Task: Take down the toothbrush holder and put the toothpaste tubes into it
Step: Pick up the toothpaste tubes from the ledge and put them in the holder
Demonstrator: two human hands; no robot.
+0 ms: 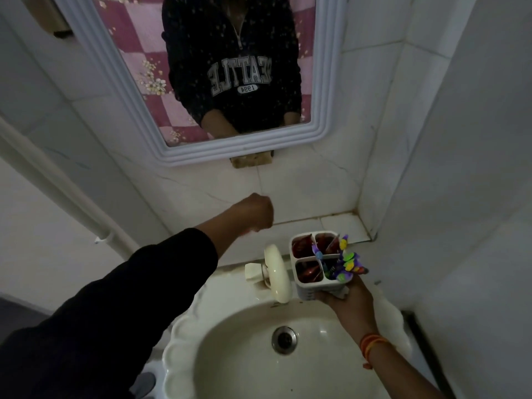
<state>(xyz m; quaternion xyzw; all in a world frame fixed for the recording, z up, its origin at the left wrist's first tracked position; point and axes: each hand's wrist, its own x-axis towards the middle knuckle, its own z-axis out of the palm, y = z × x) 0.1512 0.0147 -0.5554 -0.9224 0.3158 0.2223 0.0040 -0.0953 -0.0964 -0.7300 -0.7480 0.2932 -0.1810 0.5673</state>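
A white toothbrush holder (307,292) with several compartments hangs over the right rear of the sink, tilted toward me. My right hand (344,300) grips it from below. Red toothpaste tubes (303,246) fill three of its compartments, and a colourful purple and yellow tube (347,262) sticks out of the front right one. My left hand (256,211) is raised in front of the wall tiles, left of the holder, fingers closed into a fist. Whether anything small is inside the fist is hidden.
A cream washbasin (201,326) with a metal drain (284,339) lies below. A cream tap (276,273) stands just left of the holder. A white-framed mirror (230,151) hangs above, a tiled ledge (339,223) runs behind, and the right wall is close.
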